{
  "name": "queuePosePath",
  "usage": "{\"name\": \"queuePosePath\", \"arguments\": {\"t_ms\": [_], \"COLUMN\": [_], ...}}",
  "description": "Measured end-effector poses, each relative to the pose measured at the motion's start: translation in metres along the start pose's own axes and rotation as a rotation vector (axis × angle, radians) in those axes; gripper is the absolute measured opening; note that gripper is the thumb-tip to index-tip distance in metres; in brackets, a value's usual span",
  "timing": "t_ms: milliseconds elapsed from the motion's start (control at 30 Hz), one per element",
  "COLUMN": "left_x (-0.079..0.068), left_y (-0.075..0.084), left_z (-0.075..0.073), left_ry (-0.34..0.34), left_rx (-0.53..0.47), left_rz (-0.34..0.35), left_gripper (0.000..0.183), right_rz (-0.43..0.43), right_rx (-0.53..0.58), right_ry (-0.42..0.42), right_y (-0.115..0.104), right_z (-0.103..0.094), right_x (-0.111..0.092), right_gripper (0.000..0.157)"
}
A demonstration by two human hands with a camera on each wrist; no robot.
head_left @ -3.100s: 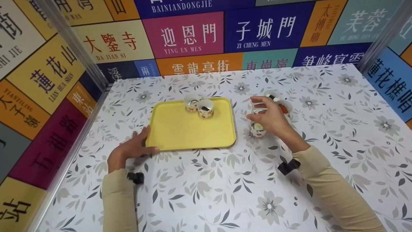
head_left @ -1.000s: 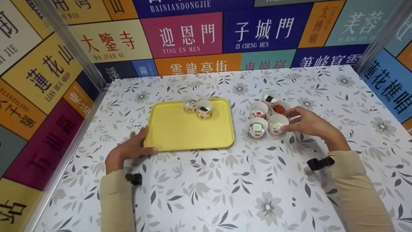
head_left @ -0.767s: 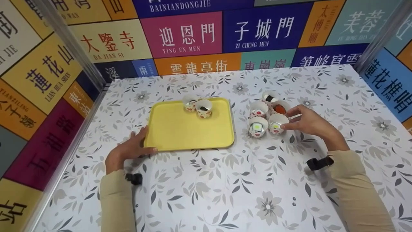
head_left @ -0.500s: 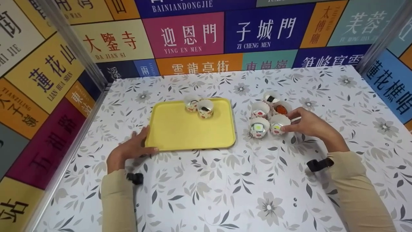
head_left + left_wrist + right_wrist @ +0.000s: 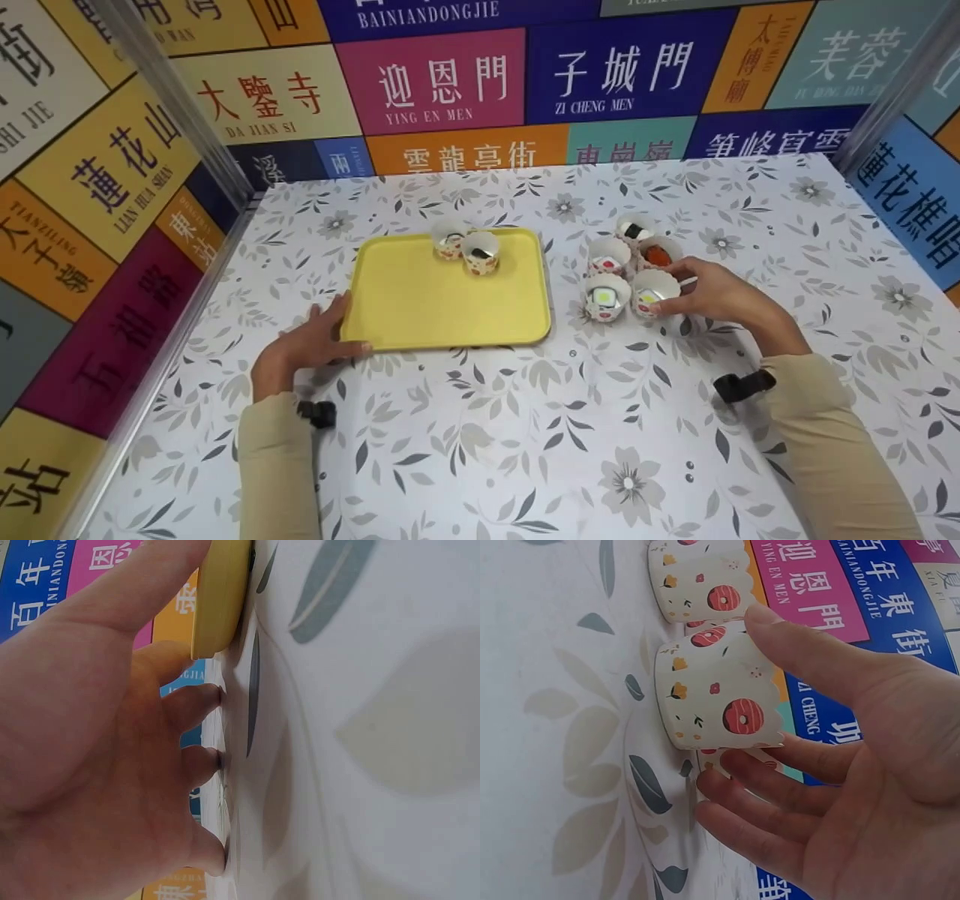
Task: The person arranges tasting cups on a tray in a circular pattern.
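While the paper cup (image 5: 655, 280) with the yellow-topped piece (image 5: 649, 299) is pinched by the right hand (image 5: 716, 292), it is found directly to the left of that hand's palm, close to the neighbouring cup (image 5: 606, 283). Its near wall is pressed by the thumb and its far side is met by the forefinger; the other fingers are loosely bent beside it, and nothing else is held. For any move leftward, the neighbouring cup is judged to be the thing to be cleared, since the yellow tray (image 5: 442, 315) is set beyond it, apart on that side. By the left hand (image 5: 307, 349), whose fingers are spread, only the tray's left end is touched; the pinched cup is placed well apart from it. The cup's mouth is pointed up and its axis is held about upright; being round, it is aimed no particular way across the tabletop (image 5: 480, 442). Whether its base is fully rested there cannot be told. The tray's long axis is laid left to right, with one short side turned toward the cup.
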State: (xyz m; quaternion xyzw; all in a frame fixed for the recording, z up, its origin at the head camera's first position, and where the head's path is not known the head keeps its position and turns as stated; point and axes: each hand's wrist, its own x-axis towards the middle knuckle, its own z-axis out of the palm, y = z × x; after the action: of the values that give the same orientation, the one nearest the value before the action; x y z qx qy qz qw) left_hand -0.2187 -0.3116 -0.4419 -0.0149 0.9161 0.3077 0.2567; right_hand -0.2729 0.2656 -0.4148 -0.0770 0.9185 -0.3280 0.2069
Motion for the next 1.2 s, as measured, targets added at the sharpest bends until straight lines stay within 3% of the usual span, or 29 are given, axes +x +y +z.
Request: {"name": "queuePosePath", "arguments": {"t_ms": [167, 400, 533, 867, 1200], "left_x": [0.001, 0.0, 0.0, 0.0, -0.003], "left_y": [0.001, 0.002, 0.003, 0.002, 0.002], "left_z": [0.001, 0.0, 0.0, 0.001, 0.001], "left_ry": [0.008, 0.006, 0.005, 0.008, 0.001], "left_rx": [0.013, 0.005, 0.002, 0.005, -0.004], "left_rz": [-0.014, -0.039, -0.06, -0.035, -0.039], "left_gripper": [0.114, 0.113, 0.113, 0.115, 0.115], "right_rz": [-0.004, -0.014, -0.01, 0.014, 0.036], "right_rx": [-0.029, -0.027, -0.047, -0.1, -0.051], "right_ry": [0.019, 0.034, 0.033, 0.063, 0.091], "right_y": [0.0, -0.003, -0.005, -0.008, -0.013], "right_z": [0.002, 0.004, 0.006, 0.012, 0.006], "right_x": [0.0, 0.001, 0.001, 0.002, -0.003], "right_gripper": [0.099, 0.089, 0.091, 0.094, 0.089]}}
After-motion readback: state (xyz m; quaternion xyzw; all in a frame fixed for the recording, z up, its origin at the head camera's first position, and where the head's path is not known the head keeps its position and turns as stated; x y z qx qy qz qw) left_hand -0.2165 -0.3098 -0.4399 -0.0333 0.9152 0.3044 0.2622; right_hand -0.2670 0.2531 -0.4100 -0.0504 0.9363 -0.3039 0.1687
